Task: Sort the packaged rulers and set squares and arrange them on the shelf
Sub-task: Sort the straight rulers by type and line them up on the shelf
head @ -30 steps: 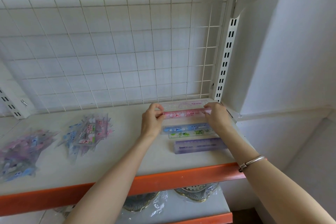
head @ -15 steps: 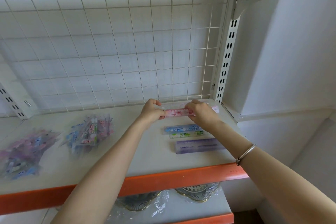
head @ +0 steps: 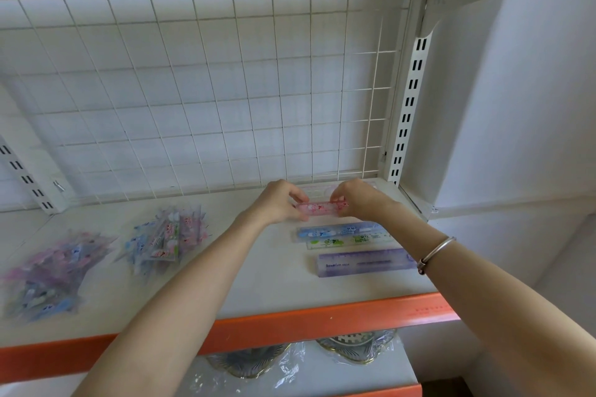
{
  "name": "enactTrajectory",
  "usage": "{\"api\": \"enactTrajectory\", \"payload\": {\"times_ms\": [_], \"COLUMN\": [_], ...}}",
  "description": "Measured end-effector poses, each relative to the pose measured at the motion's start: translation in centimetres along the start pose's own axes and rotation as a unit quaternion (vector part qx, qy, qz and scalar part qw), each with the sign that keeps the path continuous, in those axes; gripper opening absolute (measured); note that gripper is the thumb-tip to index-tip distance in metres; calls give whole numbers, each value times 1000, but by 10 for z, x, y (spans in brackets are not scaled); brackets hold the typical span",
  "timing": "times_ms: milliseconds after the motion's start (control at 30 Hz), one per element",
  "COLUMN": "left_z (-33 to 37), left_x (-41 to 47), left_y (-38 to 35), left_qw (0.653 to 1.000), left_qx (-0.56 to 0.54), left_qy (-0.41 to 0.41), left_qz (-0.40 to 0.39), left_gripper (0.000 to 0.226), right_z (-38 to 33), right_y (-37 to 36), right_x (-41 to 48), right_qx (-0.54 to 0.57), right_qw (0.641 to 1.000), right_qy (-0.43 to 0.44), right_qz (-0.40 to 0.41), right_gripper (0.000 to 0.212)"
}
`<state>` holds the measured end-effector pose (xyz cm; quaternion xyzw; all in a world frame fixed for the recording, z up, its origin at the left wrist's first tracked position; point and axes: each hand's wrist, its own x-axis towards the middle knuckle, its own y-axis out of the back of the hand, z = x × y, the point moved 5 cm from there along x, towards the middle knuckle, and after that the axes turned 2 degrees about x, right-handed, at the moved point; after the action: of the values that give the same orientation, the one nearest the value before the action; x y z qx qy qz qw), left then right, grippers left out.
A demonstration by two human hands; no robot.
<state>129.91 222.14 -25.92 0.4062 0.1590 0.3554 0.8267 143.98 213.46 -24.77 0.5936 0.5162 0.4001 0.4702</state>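
Left hand (head: 279, 201) and right hand (head: 358, 200) each pinch one end of the pink ruler (head: 317, 207), fingers curled round it. It sits centre-right of frame, low over the shelf (head: 258, 271) near the back. Can't tell if it has touched down.

To place it well:
- Keep it level and lower both ends together.
- Set its long edge parallel to the blue ruler (head: 338, 230) just in front, with no overlap.
- Keep it off the pale clear pack (head: 319, 189) behind the hands. That's possibly a set square, too washed out to say.

The green ruler (head: 342, 241) touches the blue one, and the purple ruler (head: 364, 261) lies nearer the orange edge (head: 290, 325).

The middle pile (head: 164, 235) and the lower-left pile (head: 45, 271) look unsorted, so I'd draw from them next.
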Motion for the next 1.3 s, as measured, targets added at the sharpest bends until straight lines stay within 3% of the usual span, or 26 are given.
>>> {"api": "enactTrajectory", "payload": {"times_ms": [300, 567, 667, 833, 1100, 1300], "left_z": [6, 4, 2, -8, -34, -46], "left_x": [1, 0, 1, -3, -9, -8], "left_y": [-2, -3, -3, 5, 24, 24], "left_qw": [994, 992, 991, 994, 982, 985], "left_qx": [100, 113, 119, 106, 186, 169], "left_qy": [-52, -56, -53, -25, 16, 31], "left_qz": [-7, -11, -12, -28, -7, -10], "left_gripper": [24, 23, 31, 71, 57, 58], "right_z": [2, -2, -3, -2, -2, -2], "right_y": [1, 2, 3, 3, 2, 0], "right_x": [10, 16, 18, 19, 21, 24], "right_qx": [31, 8, 8, 15, 25, 33], "right_qw": [999, 999, 999, 999, 998, 998], "right_qy": [8, 24, 23, 24, 25, 19], "right_qz": [-27, -40, -45, -45, -51, -51], "right_gripper": [34, 32, 35, 34, 33, 31]}}
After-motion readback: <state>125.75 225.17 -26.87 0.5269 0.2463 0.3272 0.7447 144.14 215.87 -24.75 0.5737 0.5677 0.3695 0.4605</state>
